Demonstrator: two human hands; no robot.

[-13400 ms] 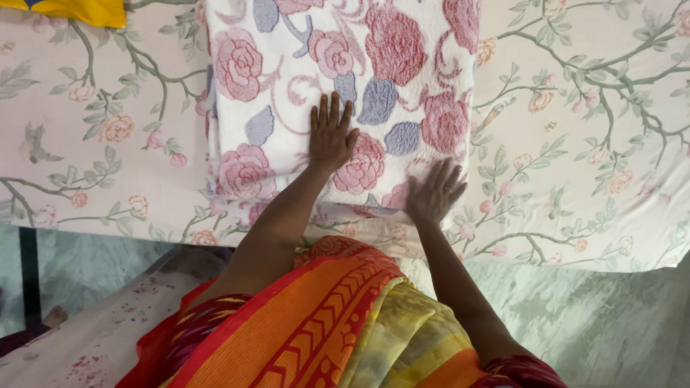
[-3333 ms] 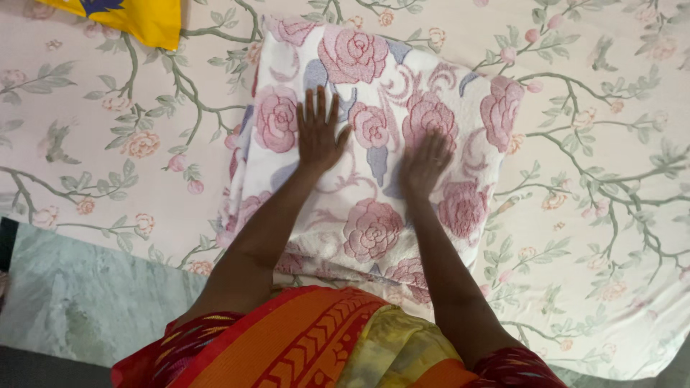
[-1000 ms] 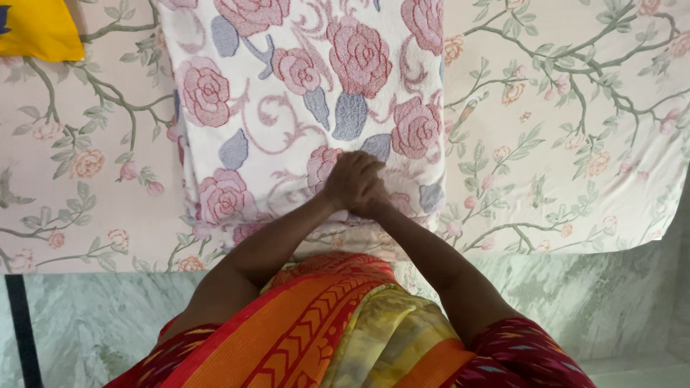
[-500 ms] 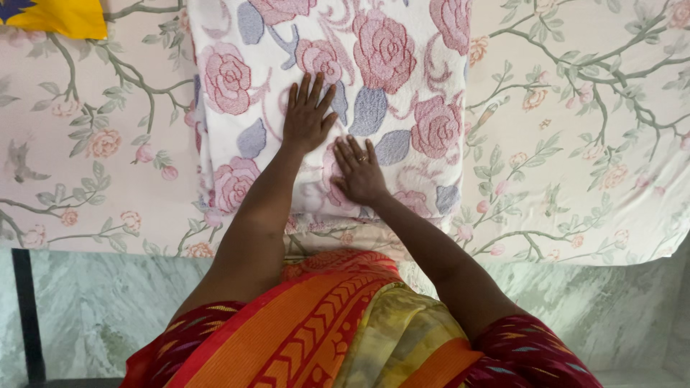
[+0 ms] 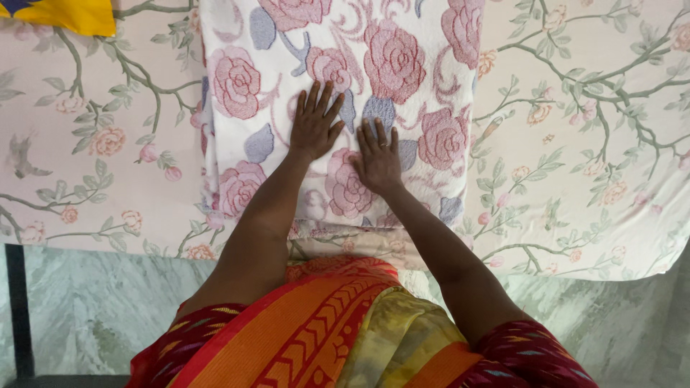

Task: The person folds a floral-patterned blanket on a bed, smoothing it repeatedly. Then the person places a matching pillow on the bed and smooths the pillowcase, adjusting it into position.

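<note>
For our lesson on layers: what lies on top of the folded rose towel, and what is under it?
Both hands, left and right, lie flat on the towel. It rests on a floral bedsheet; the part beneath is hidden.

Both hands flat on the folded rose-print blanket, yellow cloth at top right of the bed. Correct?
Not quite. The head view shows the yellow cloth at the top left of the bed, not top right. The rest holds: the left hand and right hand lie flat on the folded rose-print blanket.
</note>
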